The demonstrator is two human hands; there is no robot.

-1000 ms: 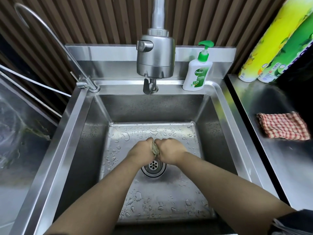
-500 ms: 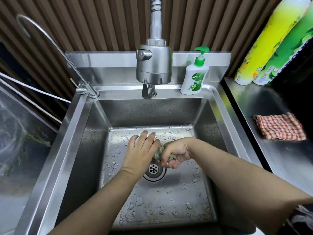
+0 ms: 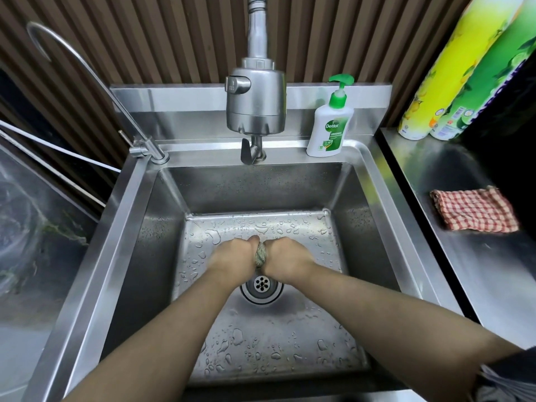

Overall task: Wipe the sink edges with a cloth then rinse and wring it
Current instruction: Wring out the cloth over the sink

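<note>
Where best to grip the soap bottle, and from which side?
Probably grip the white body of the soap bottle, below the pump, coming from the front: it stands upright, the backsplash is behind it and the faucet hangs to its left.

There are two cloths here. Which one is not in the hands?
The red checked cloth, lying on the counter right of the sink. The greenish cloth is gripped between the left hand and right hand.

A mottled grey-green is shown by the twisted wet cloth [image 3: 260, 254], silver by the steel sink [image 3: 139, 227]. The folded checked cloth [image 3: 475, 210] is patterned red and white. The white plastic soap bottle [image 3: 330, 129] is capped green; the slatted wall [image 3: 145, 39] is striped brown.
</note>
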